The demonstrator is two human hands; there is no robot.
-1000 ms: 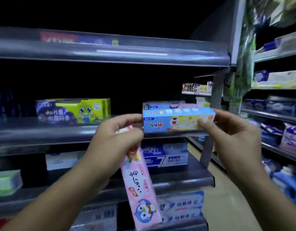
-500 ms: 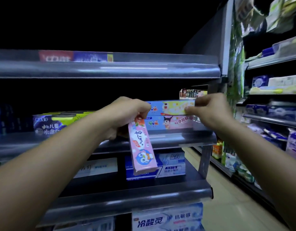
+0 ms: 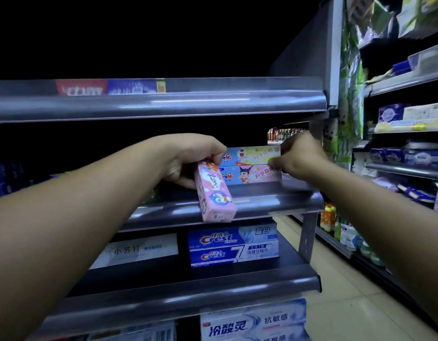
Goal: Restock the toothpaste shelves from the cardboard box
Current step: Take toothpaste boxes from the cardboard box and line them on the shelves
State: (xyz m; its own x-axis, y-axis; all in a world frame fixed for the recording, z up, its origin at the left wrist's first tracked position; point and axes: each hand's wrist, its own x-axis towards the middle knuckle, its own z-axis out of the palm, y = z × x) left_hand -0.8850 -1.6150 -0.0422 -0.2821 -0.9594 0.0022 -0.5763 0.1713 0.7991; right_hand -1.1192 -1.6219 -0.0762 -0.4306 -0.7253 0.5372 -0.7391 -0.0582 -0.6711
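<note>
My left hand (image 3: 188, 161) grips the upper end of a pink rectangular toothpaste carton (image 3: 214, 193), fingers curled round it; the carton hangs tilted across the front lip of the grey metal shelf (image 3: 274, 203). My right hand (image 3: 301, 156) pinches the right end of a blue-and-yellow toothpaste carton (image 3: 252, 156), lying flat atop a blue-and-pink toothpaste carton (image 3: 252, 177) on that shelf. Blue Crest cartons (image 3: 232, 244) sit stacked one shelf below
</note>
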